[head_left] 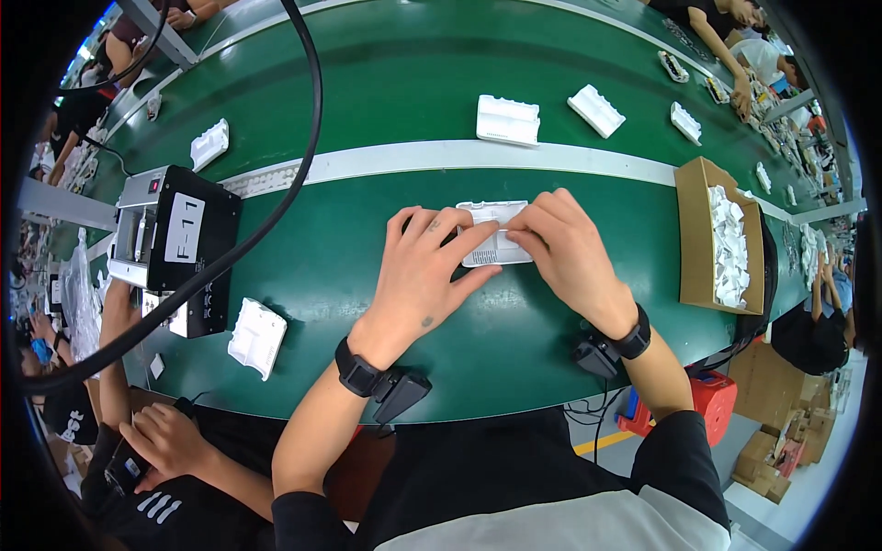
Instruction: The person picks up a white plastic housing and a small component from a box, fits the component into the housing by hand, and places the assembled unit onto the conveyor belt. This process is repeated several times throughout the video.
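In front of me on the green work surface lies a white moulded plastic housing [497,254], with vent slots near its lower left. My left hand [413,275] is closed on its left side, the thumb along the near edge and the index finger reaching over the middle. My right hand [570,253] has its fingers bent and pressed together at the right side of the same housing. The fingertips of both hands almost meet over it. Whether a small part sits between them is hidden.
A cardboard box [695,234] of small white parts stands at right. A black machine [197,248] sits at left, near another white housing [257,338]. Several housings lie beyond the pale rail [395,163]. A black cable [308,138] hangs across the left. Beside me, a co-worker's hand [161,439] shows.
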{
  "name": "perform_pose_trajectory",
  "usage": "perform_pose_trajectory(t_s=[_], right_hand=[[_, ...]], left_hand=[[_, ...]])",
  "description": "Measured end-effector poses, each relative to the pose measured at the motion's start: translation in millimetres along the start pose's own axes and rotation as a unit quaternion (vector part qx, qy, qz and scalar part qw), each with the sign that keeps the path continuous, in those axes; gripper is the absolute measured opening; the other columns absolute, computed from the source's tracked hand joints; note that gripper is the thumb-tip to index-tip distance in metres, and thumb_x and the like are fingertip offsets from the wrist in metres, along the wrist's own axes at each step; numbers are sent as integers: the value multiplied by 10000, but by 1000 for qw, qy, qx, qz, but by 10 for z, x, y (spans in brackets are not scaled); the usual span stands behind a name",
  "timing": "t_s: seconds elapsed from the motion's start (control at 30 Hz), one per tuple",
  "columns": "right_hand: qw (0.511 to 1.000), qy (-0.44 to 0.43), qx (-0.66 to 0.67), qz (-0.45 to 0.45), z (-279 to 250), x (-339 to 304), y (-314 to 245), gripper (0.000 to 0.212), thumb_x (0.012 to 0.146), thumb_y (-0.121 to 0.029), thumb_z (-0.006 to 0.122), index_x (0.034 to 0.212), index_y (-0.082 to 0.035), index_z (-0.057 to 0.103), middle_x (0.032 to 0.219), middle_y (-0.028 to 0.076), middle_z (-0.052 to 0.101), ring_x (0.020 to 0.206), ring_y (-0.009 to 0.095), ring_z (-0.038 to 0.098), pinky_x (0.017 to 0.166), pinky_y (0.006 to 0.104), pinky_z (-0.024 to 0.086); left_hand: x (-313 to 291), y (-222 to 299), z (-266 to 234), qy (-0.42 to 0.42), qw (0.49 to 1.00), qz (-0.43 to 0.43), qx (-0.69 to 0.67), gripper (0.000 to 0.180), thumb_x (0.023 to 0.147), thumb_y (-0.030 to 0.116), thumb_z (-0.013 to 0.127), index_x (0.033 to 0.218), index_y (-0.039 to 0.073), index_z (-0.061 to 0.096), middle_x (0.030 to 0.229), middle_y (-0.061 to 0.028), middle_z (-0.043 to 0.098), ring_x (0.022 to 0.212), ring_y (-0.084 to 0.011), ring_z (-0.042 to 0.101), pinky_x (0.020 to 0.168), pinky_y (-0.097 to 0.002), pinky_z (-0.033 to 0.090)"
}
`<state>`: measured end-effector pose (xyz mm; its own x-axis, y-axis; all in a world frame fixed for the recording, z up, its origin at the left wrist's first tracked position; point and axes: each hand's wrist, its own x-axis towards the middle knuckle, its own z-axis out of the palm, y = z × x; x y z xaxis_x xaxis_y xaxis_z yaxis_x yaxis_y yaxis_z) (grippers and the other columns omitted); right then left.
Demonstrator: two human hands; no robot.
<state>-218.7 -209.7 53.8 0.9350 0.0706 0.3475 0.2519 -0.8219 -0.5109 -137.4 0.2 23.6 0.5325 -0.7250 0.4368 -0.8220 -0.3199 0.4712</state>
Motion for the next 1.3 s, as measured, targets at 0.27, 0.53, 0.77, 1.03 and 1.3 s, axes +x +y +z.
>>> perform_pose_trajectory(t_s=[0.27,0.53,0.77,1.03,1.3], right_hand=[[995,-74,-68,-12,-130,106,-40,109,885,7,727,937,-40,644,873,85,549,848,303,512,736,414,473],[984,-170,-59,-14,-203,300,-67,76,892,-24,684,887,-39,609,895,98,575,873,318,539,762,428,491],[965,-160,-180,-100,-22,508,9,266,810,-10,679,1068,-66,707,969,100,660,1007,326,640,806,420,577],[978,88,-173,-71,-516,607,67,457,828,18,678,1281,-39,658,1214,150,671,1128,360,658,889,456,585],[815,-58,-441,371,-2494,-1700,1549,501,960,-232,703,1434,-100,611,1390,208,638,1277,404,608,1043,483,511]], left_hand=[[27,40,-32,-18,1000,-8,-15,483,824,307,866,1266,167,735,1168,-31,646,1054,-272,588,1034,-459,416],[34,28,-17,0,1000,12,-16,524,836,272,853,1309,149,663,1146,-15,621,1048,-264,585,1029,-475,415],[34,129,-165,13,1000,-13,3,541,840,248,851,1322,92,661,1299,-90,647,1142,-333,610,1023,-474,443],[-1110,261,-1215,172,892,-273,317,384,960,230,754,1299,55,706,1308,-174,663,1234,-378,601,1087,-490,438],[-805,424,-734,71,927,-266,254,298,973,274,733,1185,67,757,1345,-195,651,1217,-404,601,1044,-512,455]])
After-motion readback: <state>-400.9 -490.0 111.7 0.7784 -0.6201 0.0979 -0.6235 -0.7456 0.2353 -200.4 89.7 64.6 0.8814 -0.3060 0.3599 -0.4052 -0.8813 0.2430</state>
